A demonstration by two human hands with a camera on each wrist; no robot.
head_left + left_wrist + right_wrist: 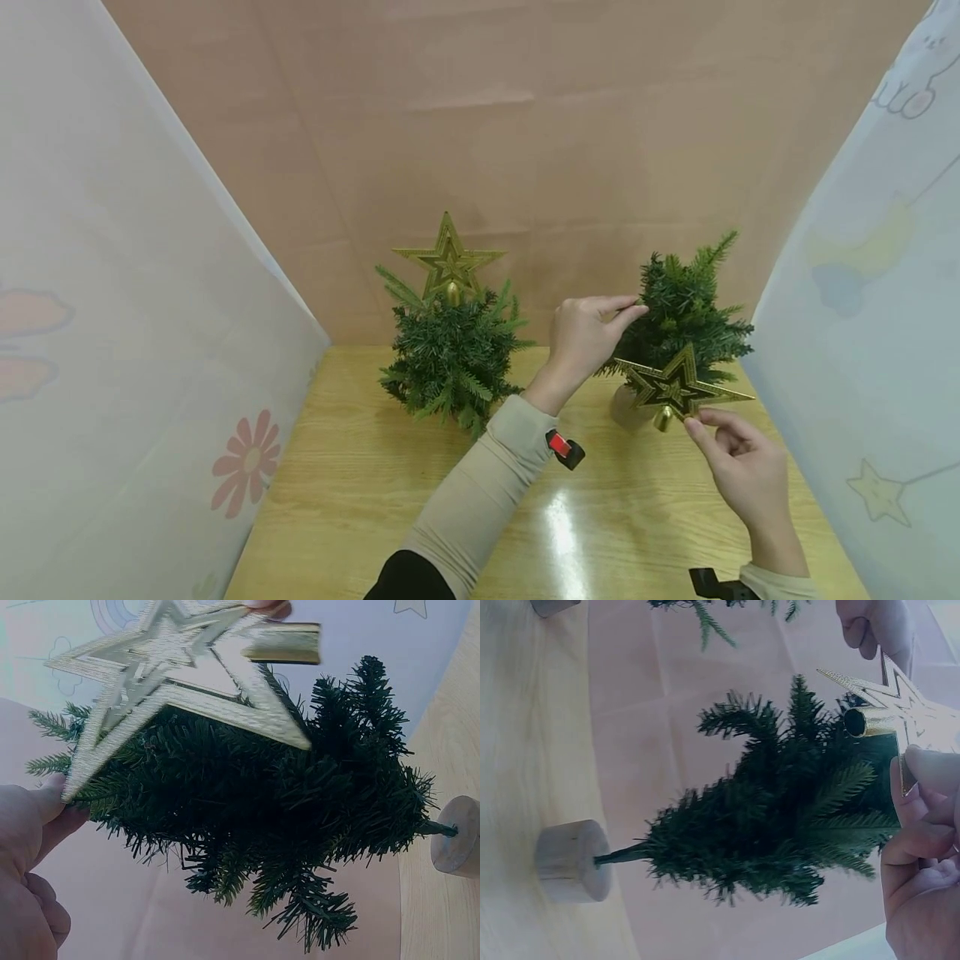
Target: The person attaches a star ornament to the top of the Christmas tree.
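Observation:
A gold star tree topper (678,387) with a hollow tube at its base is pinched at one lower point by my right hand (750,467). It is in front of a small artificial Christmas tree (686,308), which stands on a round wooden base (574,861). With thumb and fingertips, my left hand (588,333) pinches a branch tip on the tree's left side. In the left wrist view, the star (180,682) covers part of the tree, and the left hand (30,862) shows at the left edge.
To the left stands a second small tree (453,358) with a gold star (448,258) on its top. Both are on a wooden table (360,500). A pinkish-brown cloth (450,125) hangs behind, with patterned white sheets (150,292) at the sides.

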